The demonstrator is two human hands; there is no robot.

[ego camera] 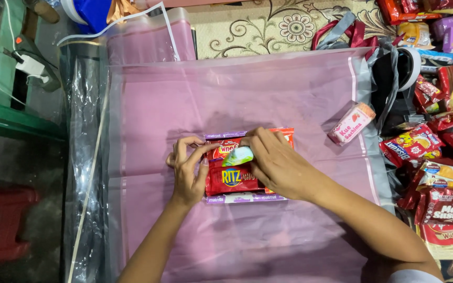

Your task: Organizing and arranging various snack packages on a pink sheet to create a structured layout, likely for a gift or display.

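A small stack of snack packs (234, 178) sits on the pink sheet (195, 99); the left hand (187, 167) steadies it, grip loose; the right hand (273, 160) pinches a green packet (237, 155) onto it; many snacks (441, 141) lie unpacked nearby.

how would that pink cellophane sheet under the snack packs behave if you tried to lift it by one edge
The pink sheet looks thin and see-through, so it would probably sag floppily. Its glossy creases suggest it is slippery and light. The stacked snack packs would likely pin its middle down.
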